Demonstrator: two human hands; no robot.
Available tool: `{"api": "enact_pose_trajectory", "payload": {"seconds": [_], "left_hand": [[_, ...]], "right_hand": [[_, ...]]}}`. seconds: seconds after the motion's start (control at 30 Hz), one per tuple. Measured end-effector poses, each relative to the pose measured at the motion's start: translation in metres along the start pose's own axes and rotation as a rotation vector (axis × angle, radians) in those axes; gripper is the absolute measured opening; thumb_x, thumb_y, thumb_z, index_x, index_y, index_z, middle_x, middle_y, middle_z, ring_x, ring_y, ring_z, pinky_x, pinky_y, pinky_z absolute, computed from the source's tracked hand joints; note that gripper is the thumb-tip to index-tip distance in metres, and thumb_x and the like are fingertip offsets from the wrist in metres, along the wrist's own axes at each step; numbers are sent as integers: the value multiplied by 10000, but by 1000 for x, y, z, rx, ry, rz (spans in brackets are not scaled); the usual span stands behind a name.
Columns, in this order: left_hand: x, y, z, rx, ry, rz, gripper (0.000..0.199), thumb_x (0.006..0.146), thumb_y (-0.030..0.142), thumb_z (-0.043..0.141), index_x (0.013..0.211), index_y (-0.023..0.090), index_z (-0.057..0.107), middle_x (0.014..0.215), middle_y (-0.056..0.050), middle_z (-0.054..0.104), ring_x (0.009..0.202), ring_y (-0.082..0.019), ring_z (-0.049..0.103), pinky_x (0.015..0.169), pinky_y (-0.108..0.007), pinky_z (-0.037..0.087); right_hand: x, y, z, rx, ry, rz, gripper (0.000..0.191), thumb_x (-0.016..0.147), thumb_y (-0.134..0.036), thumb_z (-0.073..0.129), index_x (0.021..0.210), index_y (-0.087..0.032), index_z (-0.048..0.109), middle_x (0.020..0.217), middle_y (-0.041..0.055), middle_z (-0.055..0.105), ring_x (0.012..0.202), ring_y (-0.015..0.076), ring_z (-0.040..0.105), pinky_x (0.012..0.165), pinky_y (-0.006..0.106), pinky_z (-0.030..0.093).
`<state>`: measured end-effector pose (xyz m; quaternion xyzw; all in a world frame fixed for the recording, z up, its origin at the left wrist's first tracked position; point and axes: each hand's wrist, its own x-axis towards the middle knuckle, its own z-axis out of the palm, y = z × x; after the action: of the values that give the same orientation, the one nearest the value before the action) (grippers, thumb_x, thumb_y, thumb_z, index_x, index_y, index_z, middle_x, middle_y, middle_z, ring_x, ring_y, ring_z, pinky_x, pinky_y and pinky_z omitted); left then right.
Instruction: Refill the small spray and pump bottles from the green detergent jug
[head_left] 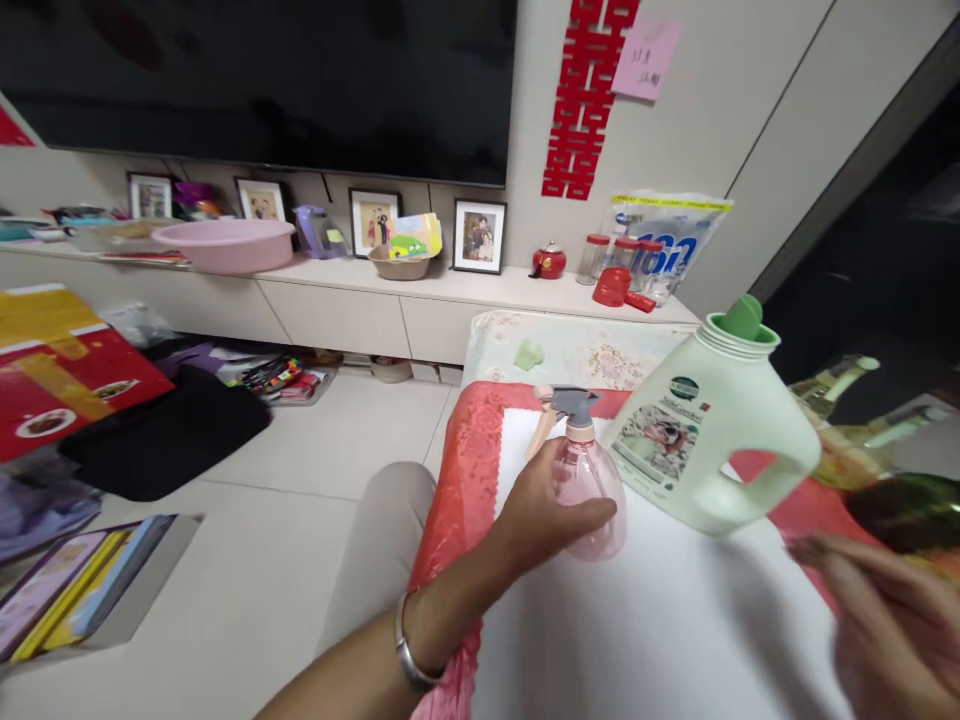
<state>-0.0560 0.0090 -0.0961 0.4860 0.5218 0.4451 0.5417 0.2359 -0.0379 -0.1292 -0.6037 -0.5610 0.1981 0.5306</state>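
Note:
My left hand [551, 505] is wrapped round the clear pink body of a spray bottle [592, 500], which stands upright with its grey and peach trigger head on. Behind it and to the right stands a large pale green jug [720, 430], uncapped, with a green spout showing in its mouth. Both are on a white sheet [645, 620] over a red table cover [469, 470]. At the right edge my right hand [885, 610] is blurred by motion, and whether its fingers hold anything is unclear. A crumpled light green piece [529, 354] lies beyond the spray bottle.
Clear bottles with yellowish liquid [832, 390] stand at the right. Behind the table, a long cabinet [337, 300] bears a pink basin [232, 245], photo frames [478, 237], red-lidded jars [592, 260] and a plastic bag [667, 240]. A red box [75, 370] is at the left.

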Motion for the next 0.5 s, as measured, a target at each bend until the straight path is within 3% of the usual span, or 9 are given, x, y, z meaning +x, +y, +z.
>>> {"api": "enact_pose_trajectory", "payload": {"seconds": [0.03,0.1,0.13,0.2,0.27,0.37,0.5], "left_hand": [[-6,-1,4,-40,-12,-10,637,650,342,830,1243,229,627,1185,-109,650,1112,-327,599,930,-416,487],[-15,-2,14,-116,-41,13,645,656,347,838,1247,217,615,1211,-117,650,1148,-326,593,955,-418,486],[-19,-2,19,-156,-60,38,638,663,341,840,1244,212,612,1202,-114,660,1143,-318,602,954,-411,491],[-26,-1,27,-238,-97,71,610,684,315,834,1239,210,606,1156,-103,690,1097,-297,633,918,-390,511],[-31,-1,32,-295,-124,68,609,695,295,835,1252,211,604,1126,-97,714,1053,-287,659,885,-380,526],[-33,-2,28,-268,-141,89,610,708,353,862,1262,217,644,1190,-109,722,1115,-318,653,955,-418,511],[-24,-2,12,-468,-209,128,519,810,441,800,1264,213,692,1315,-113,701,1272,-330,603,1091,-445,436]], "right_hand": [[-4,-6,13,98,-100,13,451,941,-566,682,1272,-270,604,1309,130,574,1166,295,588,1083,482,460],[-13,-19,41,281,-446,95,639,902,-576,728,1429,-276,526,1489,114,449,1263,312,552,1063,445,509],[-16,-25,54,364,-538,132,768,893,-584,739,1530,-289,428,1573,94,342,1374,316,464,1117,431,484],[-21,-33,73,435,-613,140,967,848,-573,797,1620,-316,274,1638,58,207,1509,296,277,1220,415,388],[-23,-38,81,444,-630,111,1061,814,-548,836,1642,-303,220,1649,64,169,1541,292,194,1269,433,304],[-18,-38,76,526,-683,155,1026,800,-535,842,1625,-269,294,1626,92,233,1518,307,252,1280,445,267],[-13,-35,62,782,-846,392,1067,750,-587,857,1618,-257,330,1586,129,312,1464,337,349,1192,456,391]]}}
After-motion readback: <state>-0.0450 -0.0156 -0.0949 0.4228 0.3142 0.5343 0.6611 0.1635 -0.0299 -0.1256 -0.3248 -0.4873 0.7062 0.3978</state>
